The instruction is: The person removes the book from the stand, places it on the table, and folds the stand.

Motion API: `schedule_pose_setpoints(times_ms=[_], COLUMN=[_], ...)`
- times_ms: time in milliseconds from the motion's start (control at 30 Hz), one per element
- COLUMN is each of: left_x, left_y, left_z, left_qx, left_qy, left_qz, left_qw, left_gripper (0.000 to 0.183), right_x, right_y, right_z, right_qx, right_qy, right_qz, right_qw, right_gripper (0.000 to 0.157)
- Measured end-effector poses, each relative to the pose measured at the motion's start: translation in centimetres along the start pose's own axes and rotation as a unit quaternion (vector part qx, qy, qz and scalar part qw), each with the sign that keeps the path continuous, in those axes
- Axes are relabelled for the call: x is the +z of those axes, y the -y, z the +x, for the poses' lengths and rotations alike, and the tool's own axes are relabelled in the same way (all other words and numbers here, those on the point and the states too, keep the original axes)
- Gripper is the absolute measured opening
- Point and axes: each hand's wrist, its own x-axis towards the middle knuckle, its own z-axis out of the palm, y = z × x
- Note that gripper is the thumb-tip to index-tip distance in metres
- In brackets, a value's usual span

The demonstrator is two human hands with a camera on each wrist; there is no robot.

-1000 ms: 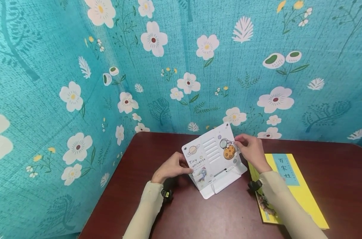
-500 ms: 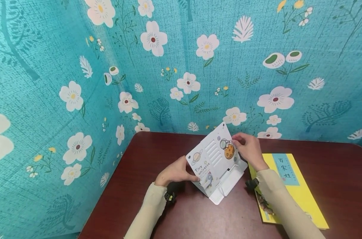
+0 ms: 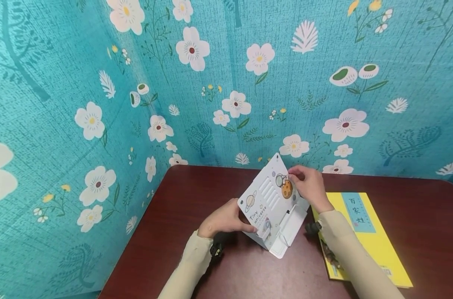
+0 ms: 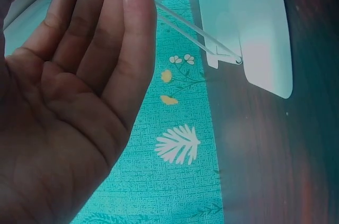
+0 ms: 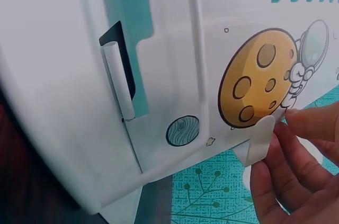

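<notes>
A white book stand (image 3: 278,207) printed with planets, an astronaut and "Tiny universe" stands tilted on the dark red table. At its left edge, my left hand (image 3: 224,218) grips the panel, thumb in front and fingers behind. My left palm (image 4: 79,86) fills much of the left wrist view, beside the wire leg (image 4: 196,30) at the back. With thumb and fingertips, my right hand (image 3: 310,187) pinches the right edge near the astronaut. A small white tab (image 5: 260,140) sticks out beside those fingers in the right wrist view.
A yellow book (image 3: 379,249) with a blue title label lies to the right, partly under my right forearm. Teal flowered cloth (image 3: 211,83) hangs behind and to the left of the table (image 3: 155,249).
The book stand has turned, its left side swinging toward me and rightward, so the front faces more to the right. My left hand moved along with it; my right hand shifted slightly left.
</notes>
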Motion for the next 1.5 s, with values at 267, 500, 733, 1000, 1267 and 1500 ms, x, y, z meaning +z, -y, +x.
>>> schedule_pose_setpoints(times_ms=[267, 500, 733, 1000, 1267, 1500], left_x=[0.4, 1.5, 2.8, 3.9, 4.7, 4.8], left_y=[-0.3, -1.2, -1.5, -2.1, -2.2, -2.2], left_z=[0.1, 0.3, 0.9, 1.0, 1.1, 1.1], left_qx=[0.015, 0.034, 0.063, 0.105, 0.108, 0.094], left_qy=[0.004, -0.002, -0.021, -0.024, -0.046, -0.076], left_qz=[0.014, 0.041, 0.093, 0.109, 0.115, 0.127], left_qw=[0.9998, 0.9986, 0.9935, 0.9882, 0.9864, 0.9846], left_gripper=[0.059, 0.056, 0.050, 0.059, 0.060, 0.052], right_x=[0.1, 0.4, 0.9, 1.4, 1.1, 0.3], right_y=[0.6, 1.1, 1.0, 1.1, 1.6, 2.6], right_z=[-0.4, -0.5, -0.4, -0.4, -0.5, -1.0], right_qx=[-0.015, -0.027, -0.047, -0.060, -0.075, -0.115], right_qy=[0.010, 0.035, 0.034, 0.056, 0.105, 0.153], right_qz=[-0.004, -0.003, -0.019, -0.014, -0.020, -0.010], right_qw=[1.000, 0.999, 0.998, 0.997, 0.991, 0.981], right_gripper=[0.021, 0.029, 0.028, 0.031, 0.038, 0.044])
